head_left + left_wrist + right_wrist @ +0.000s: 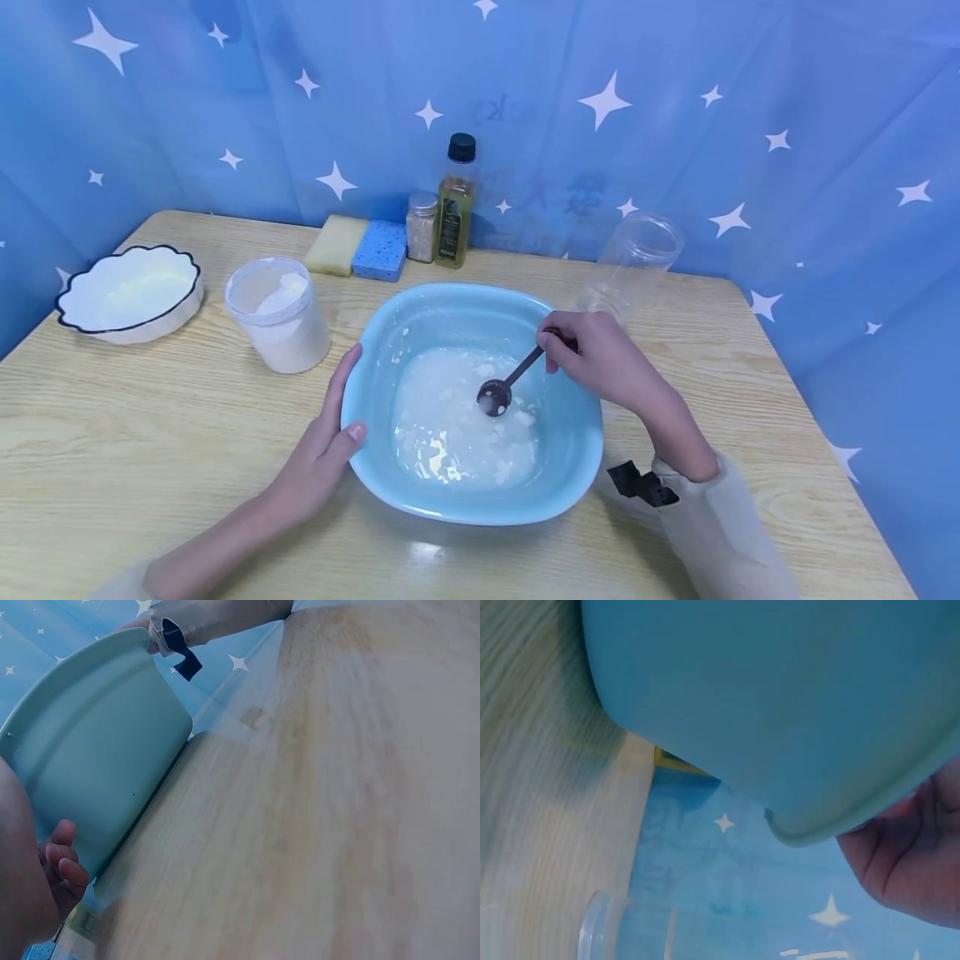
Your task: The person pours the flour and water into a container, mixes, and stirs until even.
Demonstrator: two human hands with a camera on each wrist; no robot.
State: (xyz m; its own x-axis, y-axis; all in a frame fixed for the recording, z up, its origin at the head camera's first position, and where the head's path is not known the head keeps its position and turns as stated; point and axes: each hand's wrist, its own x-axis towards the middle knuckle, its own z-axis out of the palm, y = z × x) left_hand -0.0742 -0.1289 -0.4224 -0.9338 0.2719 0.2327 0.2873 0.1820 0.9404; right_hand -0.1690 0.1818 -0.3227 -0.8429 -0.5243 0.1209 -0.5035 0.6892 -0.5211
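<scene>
head view, frame centre: the right hand (592, 354) pinches a dark spoon (504, 390) in the wet white mix inside the blue basin (570, 450), left hand (326, 446) fingers flat on its rim, so brisk stirring could slop batter onto the tabletop (150, 433).

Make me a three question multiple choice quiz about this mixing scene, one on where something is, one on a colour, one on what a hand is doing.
1. Where does the clear empty plastic jar stand?
A. behind the light blue plastic basin, to its right
B. inside the basin
C. beside the white scalloped bowl

2. What colour is the tall oil bottle's cap?
A. red
B. black
C. white

3. What is the right hand doing?
A. resting flat on the wooden table
B. lifting the basin
C. gripping the dark metal spoon

Answers: 1 A, it stands past the far right rim. 2 B, the cap is black. 3 C, fingers curl round the handle, spoon bowl in the white mixture.
</scene>
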